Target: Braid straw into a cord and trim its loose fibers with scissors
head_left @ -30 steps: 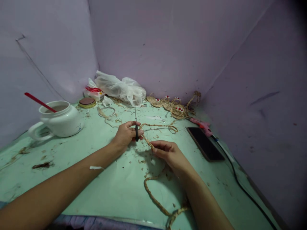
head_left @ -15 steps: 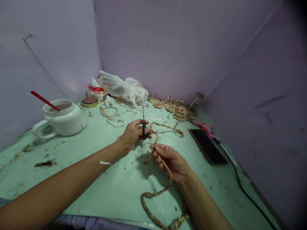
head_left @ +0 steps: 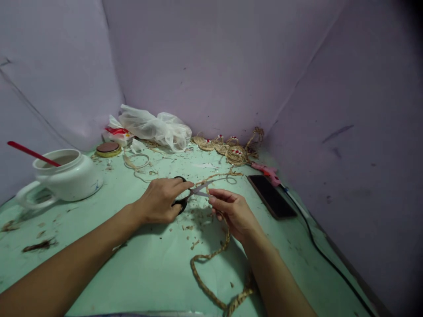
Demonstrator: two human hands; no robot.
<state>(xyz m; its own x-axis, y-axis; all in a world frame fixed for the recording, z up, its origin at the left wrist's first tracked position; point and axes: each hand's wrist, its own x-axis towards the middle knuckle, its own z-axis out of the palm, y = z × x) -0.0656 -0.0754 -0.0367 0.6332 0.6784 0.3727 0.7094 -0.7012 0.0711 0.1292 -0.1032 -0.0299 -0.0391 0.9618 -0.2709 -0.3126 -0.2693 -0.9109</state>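
Observation:
My left hand (head_left: 163, 200) holds a pair of scissors (head_left: 198, 190) by their black handles, with the blades spread and pointing right. Between or right beside the blades runs a braided straw rope (head_left: 211, 255), close to my right fingertips. Pinched in my right hand (head_left: 231, 211), the rope hangs down in a loose curve to the table's near side, where a thicker part lies partly behind my right forearm. Its thin far end (head_left: 228, 175) stretches right beyond the blades. Small straw clippings (head_left: 190, 227) lie below the hands.
At left stands a white mug (head_left: 71, 178) with a red stick (head_left: 33, 153). A round tin (head_left: 108, 149), a plastic bag (head_left: 158, 130) and woven straw pieces (head_left: 236, 154) line the back. Rightward lie a phone (head_left: 271, 198), a pink glue gun (head_left: 267, 172) and its black cable (head_left: 317, 237).
The scissors have swung from pointing away to pointing right, and their blades have opened at the rope. My right hand keeps its pinch. The whole view has shifted a little to the right.

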